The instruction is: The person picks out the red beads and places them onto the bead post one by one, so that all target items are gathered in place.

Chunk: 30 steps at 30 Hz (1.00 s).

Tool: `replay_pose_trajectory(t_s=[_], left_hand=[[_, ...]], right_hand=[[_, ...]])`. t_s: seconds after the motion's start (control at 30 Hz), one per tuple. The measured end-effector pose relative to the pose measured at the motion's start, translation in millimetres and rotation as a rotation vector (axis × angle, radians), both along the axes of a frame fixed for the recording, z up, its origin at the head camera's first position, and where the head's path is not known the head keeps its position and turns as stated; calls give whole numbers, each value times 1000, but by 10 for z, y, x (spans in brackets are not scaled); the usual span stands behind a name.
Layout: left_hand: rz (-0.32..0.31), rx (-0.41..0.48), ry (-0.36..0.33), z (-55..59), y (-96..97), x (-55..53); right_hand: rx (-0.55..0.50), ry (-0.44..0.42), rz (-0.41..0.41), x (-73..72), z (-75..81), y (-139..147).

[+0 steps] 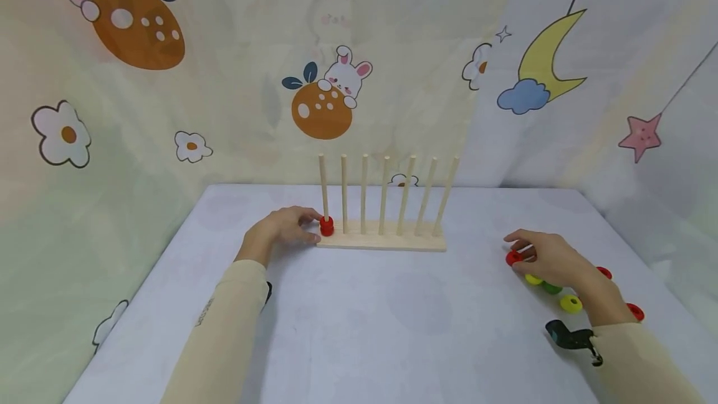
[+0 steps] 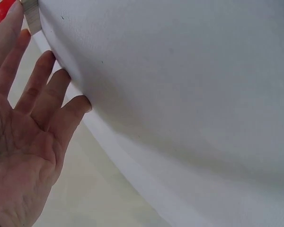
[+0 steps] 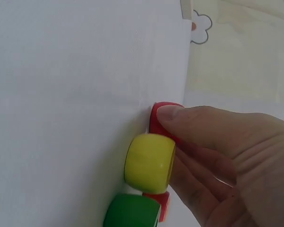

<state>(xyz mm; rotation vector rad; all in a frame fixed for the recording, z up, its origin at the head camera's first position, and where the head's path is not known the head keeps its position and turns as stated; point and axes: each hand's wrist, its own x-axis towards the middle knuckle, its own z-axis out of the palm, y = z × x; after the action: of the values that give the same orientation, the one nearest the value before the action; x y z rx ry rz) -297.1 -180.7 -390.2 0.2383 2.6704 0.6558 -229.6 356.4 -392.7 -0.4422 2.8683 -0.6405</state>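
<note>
A wooden peg rack [image 1: 387, 242] with a row of upright pegs stands on the table, and red beads [image 1: 326, 227] are stacked low on its leftmost peg. My left hand [image 1: 286, 224] is at the rack's left end, thumb and fingertips right beside the base and the beads. In the left wrist view its fingers spread loosely, holding nothing. Over at the right, my right hand [image 1: 546, 255] pinches a red bead [image 3: 156, 124] between thumb and fingers. Close by it in the right wrist view sit a yellow bead [image 3: 149, 163] and a green bead [image 3: 132, 212].
Around and beneath the right forearm lie loose beads: another yellow bead [image 1: 571, 303], a red bead [image 1: 636, 312] and a further red one [image 1: 603, 272]. A white cloth covers the table [image 1: 392, 329]. A patterned curtain [image 1: 241, 80] hangs behind it.
</note>
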Motion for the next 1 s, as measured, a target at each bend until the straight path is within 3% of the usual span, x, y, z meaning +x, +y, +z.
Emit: replay_pose_trajectory(t_s=[0.6,1.0], left_hand=[[35,22,-13,-7,-4,33],[46,15,-19,-21,-9,36]], right_hand=[[-31,200,10,-51,-32,-106],[-145,334,26,-22,-68,-180]])
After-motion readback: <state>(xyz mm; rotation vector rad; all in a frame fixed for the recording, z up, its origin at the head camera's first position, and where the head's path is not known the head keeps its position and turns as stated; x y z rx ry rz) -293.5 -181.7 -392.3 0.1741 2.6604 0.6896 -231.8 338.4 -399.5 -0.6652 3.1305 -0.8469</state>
